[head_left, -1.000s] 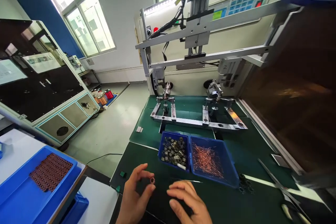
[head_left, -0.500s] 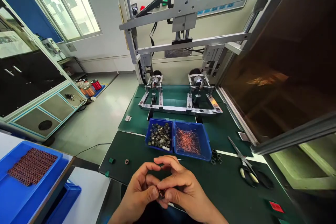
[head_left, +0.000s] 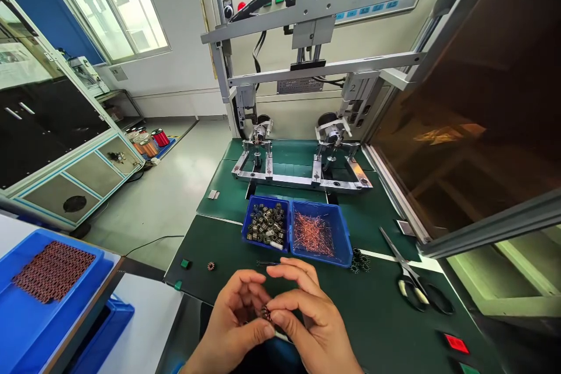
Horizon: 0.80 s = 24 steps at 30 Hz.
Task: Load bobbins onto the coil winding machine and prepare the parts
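Observation:
Just above the front edge of the bench, a small copper-wound stator core point(head_left: 265, 312) is held between both hands. My right hand point(head_left: 313, 310) pinches it between thumb and forefinger, the other fingers bent above. My left hand point(head_left: 236, 318) is curled around its other side, thumb close below; its inner fingertips are partly hidden. A similar wound core point(head_left: 211, 266) lies alone on the green mat to the left. Beyond my hands stand a blue bin of small metal cylinders point(head_left: 266, 225) and a blue bin of copper wire pieces point(head_left: 342, 239).
Scissors point(head_left: 407, 274) and dark ring-shaped parts point(head_left: 360, 261) lie to the right. A machine frame with two fixtures point(head_left: 302, 181) stands behind the bins. At far left, a blue tray point(head_left: 94, 269) bears many copper-coloured parts. A red tile point(head_left: 456, 343) sits front right.
The stator core has turned and shifted slightly up and left between my fingers. My left thumb has moved lower, and my right fingers have shifted a little right. The view has moved slightly.

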### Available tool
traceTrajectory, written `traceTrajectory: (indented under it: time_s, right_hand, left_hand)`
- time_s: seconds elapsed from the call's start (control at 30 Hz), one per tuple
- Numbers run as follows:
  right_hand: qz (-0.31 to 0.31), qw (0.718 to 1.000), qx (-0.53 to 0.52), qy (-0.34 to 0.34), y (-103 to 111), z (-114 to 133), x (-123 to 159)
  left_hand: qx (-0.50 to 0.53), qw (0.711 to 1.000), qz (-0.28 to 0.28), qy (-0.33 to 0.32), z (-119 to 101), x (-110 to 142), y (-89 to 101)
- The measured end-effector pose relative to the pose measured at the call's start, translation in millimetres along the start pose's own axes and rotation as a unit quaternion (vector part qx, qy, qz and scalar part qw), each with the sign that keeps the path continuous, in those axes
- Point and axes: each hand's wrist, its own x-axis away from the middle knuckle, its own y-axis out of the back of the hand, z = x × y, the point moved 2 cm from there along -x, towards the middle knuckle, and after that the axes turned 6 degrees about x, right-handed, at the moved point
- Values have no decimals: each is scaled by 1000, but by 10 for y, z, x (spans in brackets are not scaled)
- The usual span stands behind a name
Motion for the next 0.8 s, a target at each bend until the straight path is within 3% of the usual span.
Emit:
traceTrajectory:
  time_s: [0.17,0.37,0.57,0.8]
  right_hand:
    - [-41,998,39,23,-66,12,50]
    - [-15,1000,-2,23,-56,-36,32]
    - [-6,997,41,62,-32,-2,16]
    - [-34,982,129,132,-85,30,1]
  left_hand:
    - [-43,999,13,-18,-70,20,7]
    - [-68,997,-10,-43,-96,41,72]
    - [-113,991,-7,-67,-121,33,34]
    - [-275,951,-8,-142,-117,86,38]
